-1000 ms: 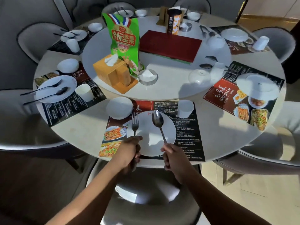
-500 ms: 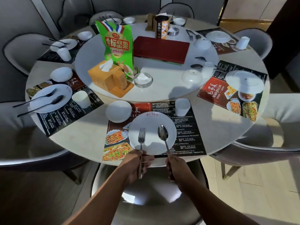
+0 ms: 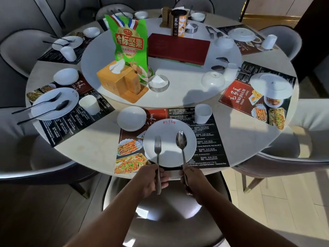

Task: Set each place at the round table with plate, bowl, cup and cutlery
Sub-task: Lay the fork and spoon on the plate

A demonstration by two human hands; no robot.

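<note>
White plate sits at six o'clock on the bench; left hand fingers clench the fork, right hand fingers the spoon, over it. Bowl lies at eleven o'clock, cup at one, both clear.

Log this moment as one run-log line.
left hand: grip on fork | right hand: grip on spoon | both over near plate | bowl, cup placed

Near place setting: my left hand grips a fork, my right hand a spoon, both heads over the white plate; bowl upper left, cup upper right.
</note>
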